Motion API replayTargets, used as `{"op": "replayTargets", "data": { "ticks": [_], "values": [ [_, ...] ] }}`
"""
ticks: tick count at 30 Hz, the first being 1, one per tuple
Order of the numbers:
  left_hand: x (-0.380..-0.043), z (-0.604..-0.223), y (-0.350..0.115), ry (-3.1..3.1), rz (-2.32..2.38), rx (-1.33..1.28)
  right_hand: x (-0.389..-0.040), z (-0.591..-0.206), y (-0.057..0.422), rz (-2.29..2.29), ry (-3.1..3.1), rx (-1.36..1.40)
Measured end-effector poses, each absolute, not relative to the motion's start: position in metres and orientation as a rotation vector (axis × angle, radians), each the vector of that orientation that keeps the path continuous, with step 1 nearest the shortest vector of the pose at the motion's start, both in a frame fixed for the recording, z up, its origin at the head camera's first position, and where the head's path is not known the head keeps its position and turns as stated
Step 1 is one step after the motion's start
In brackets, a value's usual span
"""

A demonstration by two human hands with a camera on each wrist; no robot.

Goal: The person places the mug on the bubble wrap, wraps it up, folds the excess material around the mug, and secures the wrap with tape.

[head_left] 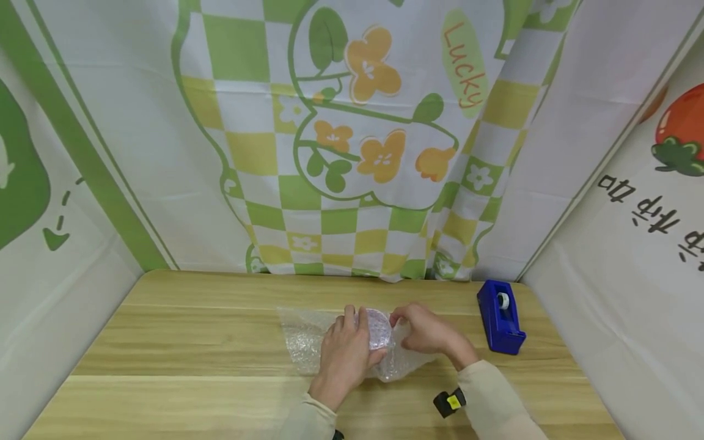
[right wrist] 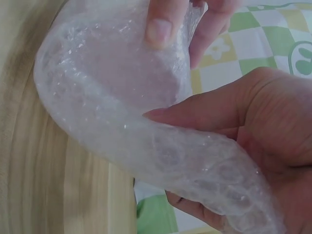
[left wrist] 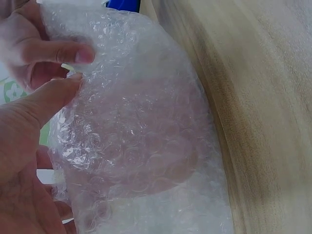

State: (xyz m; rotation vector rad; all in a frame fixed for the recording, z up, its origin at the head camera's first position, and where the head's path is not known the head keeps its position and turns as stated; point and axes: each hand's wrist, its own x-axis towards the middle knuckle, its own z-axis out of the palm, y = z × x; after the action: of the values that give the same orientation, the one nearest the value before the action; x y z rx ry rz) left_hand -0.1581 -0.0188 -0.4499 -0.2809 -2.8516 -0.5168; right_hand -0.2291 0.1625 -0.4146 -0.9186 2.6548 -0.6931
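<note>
A pale pinkish-purple object [head_left: 379, 330] with a rounded outline lies under clear bubble wrap [head_left: 305, 345] near the middle of the table. Its exact kind is hidden by the wrap. My left hand [head_left: 345, 351] grips it through the plastic from the left, with the thumb on the near side and the fingers on the far side. On the other side, my right hand [head_left: 428, 330] pinches the bubble wrap between thumb and fingers. From the right wrist view, a loose flap of wrap [right wrist: 209, 170] runs through that hand. One wrapped side [left wrist: 131, 136] fills the left wrist view.
A blue tape dispenser [head_left: 500, 318] with a small white roll stands at the table's right, beyond my right hand. The wooden table [head_left: 181, 342] ends at a patterned curtain [head_left: 341, 238] behind. White printed panels flank both sides.
</note>
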Motion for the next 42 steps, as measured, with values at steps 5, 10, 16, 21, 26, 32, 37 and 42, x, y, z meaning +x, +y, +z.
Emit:
{"op": "replayTargets", "data": {
  "ticks": [5, 10, 16, 21, 26, 32, 37, 42],
  "values": [
    [-0.158, -0.449, -0.019, -2.841, -0.514, -0.285, -0.232, -0.409, 0.152, -0.665, 2.661, -0.868],
    [-0.159, -0.448, -0.019, -2.809, -0.501, -0.291, -0.234, -0.405, 0.147, -0.750, 2.631, -0.730],
    [-0.160, -0.450, -0.019, -2.790, -0.505, -0.279, -0.235, -0.402, 0.158, -1.166, 2.364, -0.502],
    [-0.161, -0.453, -0.019, -2.793, -0.514, -0.282, -0.230, -0.407, 0.169, -1.363, 2.270, -0.360],
    [-0.160, -0.455, -0.020, -2.795, -0.577, -0.281, -0.215, -0.414, 0.175, -1.536, 2.244, -0.243],
    [-0.159, -0.457, -0.019, -2.791, -0.699, -0.225, -0.199, -0.418, 0.176, -1.709, 2.227, -0.243],
    [-0.158, -0.461, -0.019, -2.733, -0.774, -0.205, -0.189, -0.424, 0.170, -1.819, 2.280, -0.140],
    [-0.158, -0.464, -0.020, -2.676, -0.798, -0.209, -0.182, -0.428, 0.161, -1.954, 2.264, 0.095]
  ]
}}
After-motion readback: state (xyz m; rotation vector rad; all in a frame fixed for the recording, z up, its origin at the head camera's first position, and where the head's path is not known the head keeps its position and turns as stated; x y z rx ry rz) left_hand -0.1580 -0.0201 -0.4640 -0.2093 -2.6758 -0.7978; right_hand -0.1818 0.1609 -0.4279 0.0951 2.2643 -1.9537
